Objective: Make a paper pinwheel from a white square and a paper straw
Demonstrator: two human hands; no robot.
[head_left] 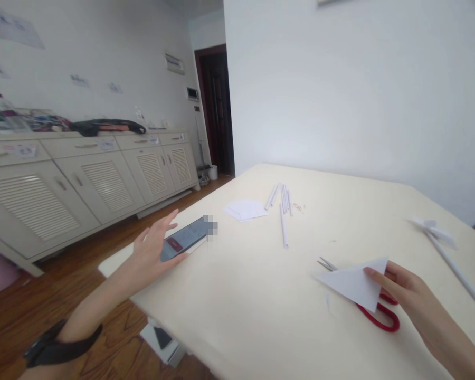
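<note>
My left hand [154,248] is at the table's left edge with fingers spread around the near end of a smartphone [188,237], whose screen is lit. Between the thumb and fingers of my right hand [406,285] is a folded white paper triangle [358,282]. Beneath that paper lie scissors [390,323] with red handles; their blades stick out past its far side, slightly apart. Part of the scissors is hidden by the paper. A small paper scrap [328,302] rests just left of them.
On the table [237,295] are white paper sheets [246,209], several rolled paper tubes [284,221] and a paper pinwheel on a stick [451,258] at the right. A white cabinet [103,179] lines the left wall. Below the table edge sits a white box [164,343].
</note>
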